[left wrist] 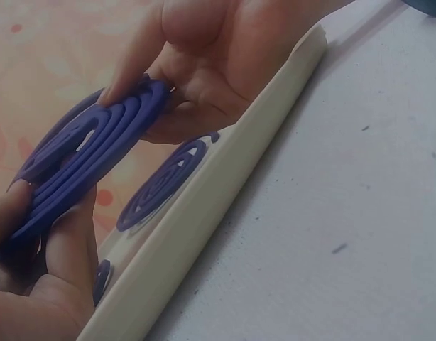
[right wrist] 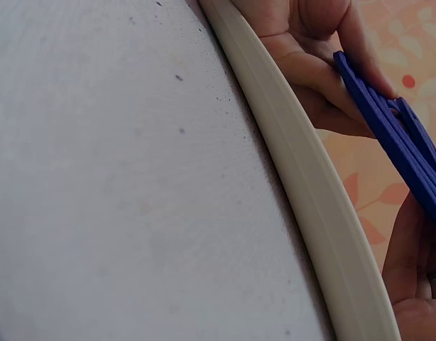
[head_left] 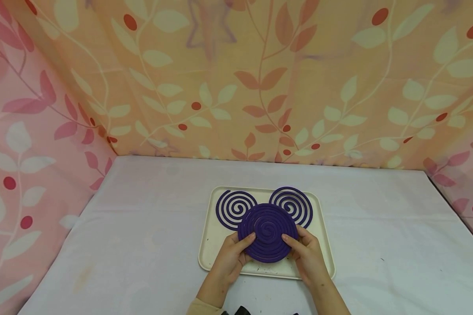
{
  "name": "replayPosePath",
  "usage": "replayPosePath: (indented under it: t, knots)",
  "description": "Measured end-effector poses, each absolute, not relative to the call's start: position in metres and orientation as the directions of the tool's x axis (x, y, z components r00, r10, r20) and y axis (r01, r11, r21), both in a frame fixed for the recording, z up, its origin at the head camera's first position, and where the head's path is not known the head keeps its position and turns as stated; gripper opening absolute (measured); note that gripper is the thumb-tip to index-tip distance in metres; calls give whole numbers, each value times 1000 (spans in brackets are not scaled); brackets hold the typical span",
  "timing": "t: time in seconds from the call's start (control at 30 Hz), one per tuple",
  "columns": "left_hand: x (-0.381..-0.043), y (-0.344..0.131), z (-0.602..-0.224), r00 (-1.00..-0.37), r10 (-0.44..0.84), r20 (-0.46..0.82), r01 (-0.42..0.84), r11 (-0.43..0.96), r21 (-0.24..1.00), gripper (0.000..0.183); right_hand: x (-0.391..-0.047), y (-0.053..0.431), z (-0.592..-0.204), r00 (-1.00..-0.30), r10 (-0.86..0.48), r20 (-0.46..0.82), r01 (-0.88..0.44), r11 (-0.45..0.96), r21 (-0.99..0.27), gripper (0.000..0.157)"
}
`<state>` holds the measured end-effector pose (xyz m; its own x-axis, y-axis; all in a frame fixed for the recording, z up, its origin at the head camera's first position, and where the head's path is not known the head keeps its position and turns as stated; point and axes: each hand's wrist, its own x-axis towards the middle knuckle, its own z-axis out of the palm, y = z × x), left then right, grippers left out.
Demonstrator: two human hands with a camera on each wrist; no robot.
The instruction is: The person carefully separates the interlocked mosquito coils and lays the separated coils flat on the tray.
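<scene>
A tightly wound purple mosquito coil (head_left: pixel 268 234), a flat round disc, is held between both hands above a cream tray. My left hand (head_left: pixel 232 256) pinches its left edge, thumb laid on top and fingers underneath. On the opposite edge my right hand (head_left: pixel 308 254) grips in the same way, its thumb also on the upper face. Two looser single spiral coils lie behind the held one: a left coil (head_left: pixel 239 208) and a right coil (head_left: pixel 288 206). The held coil partly covers both. In the right wrist view the held coil (right wrist: pixel 388 135) appears tilted, nearly edge-on.
Under the hands is the cream tray (head_left: pixel 213 250), with a low raised rim. It stands on a white cloth-covered table (head_left: pixel 142 227), where small dark crumbs are scattered near the tray. Floral curtains (head_left: pixel 220 87) enclose the back and sides. Dark objects (head_left: pixel 242 310) peek in at the bottom edge.
</scene>
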<state>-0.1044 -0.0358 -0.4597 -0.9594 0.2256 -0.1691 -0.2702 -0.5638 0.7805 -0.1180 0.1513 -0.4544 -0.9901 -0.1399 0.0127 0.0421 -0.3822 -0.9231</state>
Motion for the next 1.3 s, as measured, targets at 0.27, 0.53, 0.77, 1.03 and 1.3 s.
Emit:
replayPosePath:
  t: [0.27,0.53,0.77,1.03,1.3]
  knots:
    - [-104,-36,-460,-962,226,-153,-254,-533,807,22,-118,152,-455,-991,-128,-29,72,-342,-937,32]
    - [-104,-34,-460,-963,227,-146,-242,-483,842,32,-117,149,-454,-997,-69,-45,64,-300,-952,30]
    - [-104,-33,-461,-963,226,-146,-239,-469,850,32,-118,147,-454,-997,-22,-76,80,-263,-961,29]
    - [-104,-34,-460,-965,205,-163,-242,-460,855,31,-118,146,-454,-998,-38,-56,65,-299,-952,31]
    - [-105,-34,-460,-966,217,-139,-233,-510,828,41,-118,149,-456,-998,-47,-36,50,-357,-933,35]
